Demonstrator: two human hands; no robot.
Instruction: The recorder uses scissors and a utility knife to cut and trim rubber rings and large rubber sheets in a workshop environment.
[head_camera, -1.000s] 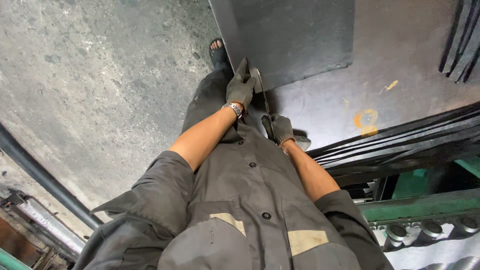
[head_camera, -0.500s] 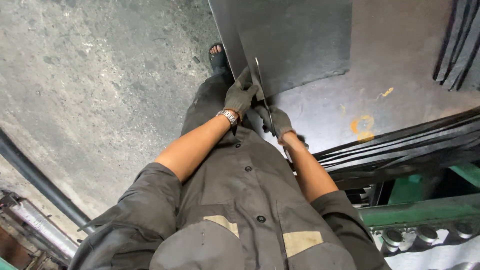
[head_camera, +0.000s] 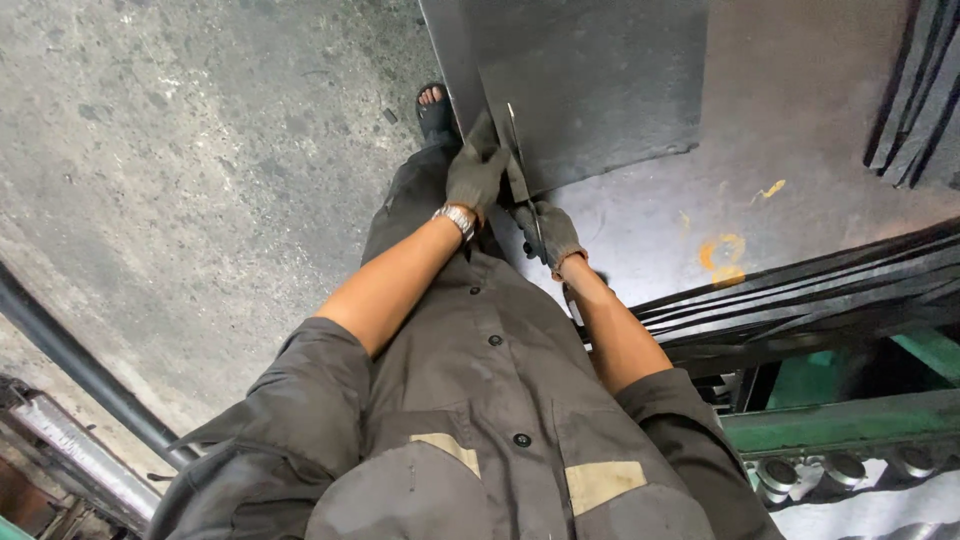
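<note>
Both my hands wear grey work gloves. My left hand (head_camera: 476, 172), with a metal watch at the wrist, grips a narrow metal strip (head_camera: 519, 160) at the near edge of a dark steel sheet (head_camera: 600, 80). My right hand (head_camera: 552, 234) holds the lower end of the same strip, just below the left hand. The strip stands on edge against the sheet's left corner. The sheet lies on a larger dark metal plate (head_camera: 800, 130).
A stack of long black metal strips (head_camera: 800, 290) runs across the right. Green machine framing with rollers (head_camera: 850, 440) sits at lower right. Concrete floor (head_camera: 200, 150) fills the left, crossed by a dark pipe (head_camera: 80, 370). My sandalled foot (head_camera: 434, 110) stands by the sheet's corner.
My left hand slid down and closed around the strip, and my right hand moved up to meet it. The strip has turned up on edge between both hands.
</note>
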